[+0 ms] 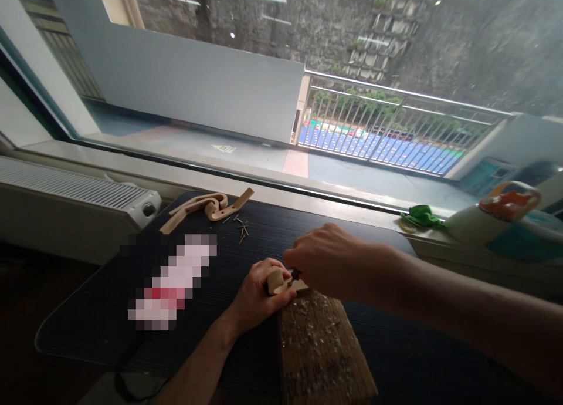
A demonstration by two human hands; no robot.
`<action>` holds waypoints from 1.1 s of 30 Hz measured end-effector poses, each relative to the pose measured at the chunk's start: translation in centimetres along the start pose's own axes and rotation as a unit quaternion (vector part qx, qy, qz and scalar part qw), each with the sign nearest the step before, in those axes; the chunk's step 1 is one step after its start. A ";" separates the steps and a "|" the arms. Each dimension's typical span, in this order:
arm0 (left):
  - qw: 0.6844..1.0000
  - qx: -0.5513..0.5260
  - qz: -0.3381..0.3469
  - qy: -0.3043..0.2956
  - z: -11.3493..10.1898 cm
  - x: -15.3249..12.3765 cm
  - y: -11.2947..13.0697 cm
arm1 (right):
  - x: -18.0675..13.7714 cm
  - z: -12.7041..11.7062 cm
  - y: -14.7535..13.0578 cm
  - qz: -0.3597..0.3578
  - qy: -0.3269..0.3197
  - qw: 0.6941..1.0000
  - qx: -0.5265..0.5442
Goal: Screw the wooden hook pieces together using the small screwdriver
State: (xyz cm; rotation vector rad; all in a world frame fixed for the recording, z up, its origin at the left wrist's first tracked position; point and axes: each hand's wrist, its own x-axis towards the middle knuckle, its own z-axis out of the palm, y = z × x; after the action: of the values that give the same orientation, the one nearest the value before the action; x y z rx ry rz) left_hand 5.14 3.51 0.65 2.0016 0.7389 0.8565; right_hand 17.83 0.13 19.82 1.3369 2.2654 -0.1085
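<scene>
My left hand point(259, 293) is closed around a curled piece of light wood point(276, 280), steadying it on the far end of a thick wooden block point(325, 358). My right hand point(319, 255) is a fist above it, gripping a small dark metal tool point(294, 274) whose tip meets the wood. Most of that tool is hidden by the fingers, so its kind does not show. Shiny bits are scattered over the block's top. Farther back on the table lie more curled wooden pieces point(215, 208), one with a hole in it, and several screws or nails point(241, 228).
The dark table point(88, 323) stands against a window sill. A pixelated pink and white object point(171, 284) lies on its left side. A white radiator point(74, 193) is at the left. On the sill at the right are a green item point(420, 216) and a white container point(475, 224).
</scene>
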 end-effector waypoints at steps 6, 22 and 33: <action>1.000 -0.008 0.000 -0.001 0.0 0.1 0.1 | 0.3 0.5 0.0 -0.042 -0.014 0.999 -0.013; 1.000 -0.002 0.003 -0.001 0.1 0.0 -0.1 | 0.4 1.3 0.6 0.024 0.015 1.000 0.000; 1.000 0.004 -0.002 -0.004 0.1 0.2 0.0 | -0.1 0.7 0.9 -0.027 0.012 0.999 0.016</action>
State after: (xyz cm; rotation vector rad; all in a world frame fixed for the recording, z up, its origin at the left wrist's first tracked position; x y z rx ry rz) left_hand 5.35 3.62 0.68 2.0088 0.7424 0.8437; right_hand 18.86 0.28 19.43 1.3005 2.3293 -0.1473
